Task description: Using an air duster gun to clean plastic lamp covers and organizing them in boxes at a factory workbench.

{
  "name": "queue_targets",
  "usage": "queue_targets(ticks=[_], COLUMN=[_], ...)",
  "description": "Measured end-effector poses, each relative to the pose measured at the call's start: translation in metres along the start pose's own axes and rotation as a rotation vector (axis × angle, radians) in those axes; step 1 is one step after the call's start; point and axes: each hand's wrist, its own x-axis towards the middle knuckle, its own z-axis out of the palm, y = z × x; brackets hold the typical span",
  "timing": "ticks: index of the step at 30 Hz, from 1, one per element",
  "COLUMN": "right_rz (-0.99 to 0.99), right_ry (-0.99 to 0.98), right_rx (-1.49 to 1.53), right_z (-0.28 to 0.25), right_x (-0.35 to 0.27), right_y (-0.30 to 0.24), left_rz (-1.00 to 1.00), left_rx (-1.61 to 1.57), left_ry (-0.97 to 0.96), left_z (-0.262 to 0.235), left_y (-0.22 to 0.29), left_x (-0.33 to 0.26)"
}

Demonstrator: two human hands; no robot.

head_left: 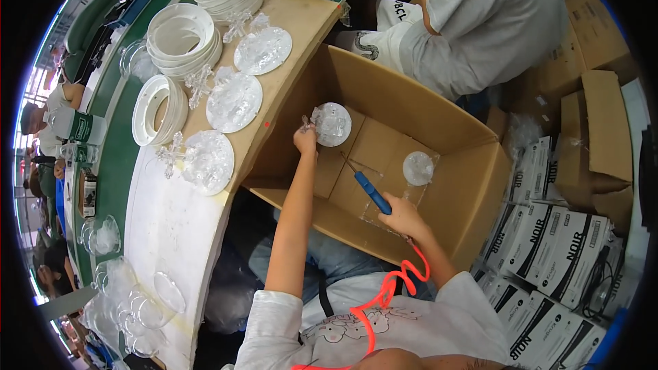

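My left hand [305, 138] is closed on the branched end of a clear plastic disc part [332, 125], held over the open cardboard box [418, 106]. My right hand [404, 218] grips a blue-handled air tool [372, 192] whose thin dark tip points up and left toward that part. From the tool a coiled red hose [387, 286] runs down across my shirt. Another clear disc [418, 168] lies on the bottom of the box, apart from both hands.
Left of the box, a curved table [161, 195] carries several clear disc parts [209, 162] and stacks of white rings [180, 34]. Clear plastic pieces [140, 305] lie nearer me. A person in grey [480, 24] sits beyond the box. Printed cartons [555, 250] are stacked at right.
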Motion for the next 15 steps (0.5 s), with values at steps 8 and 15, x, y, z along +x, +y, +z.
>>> queue_targets(ticks=[8,15], right_rz=[0.011,-0.061], right_ry=[-0.015,0.114], right_rx=[-0.095,0.022], right_z=[-0.002,-0.01], right_x=[0.001,0.011], right_y=[-0.002,0.002], left_rz=[-0.095,0.244], left_rx=[0.157,0.432], left_ry=[0.175,0.119], left_z=[-0.031,-0.035], left_y=[0.0,-0.008], left_x=[0.021,0.024])
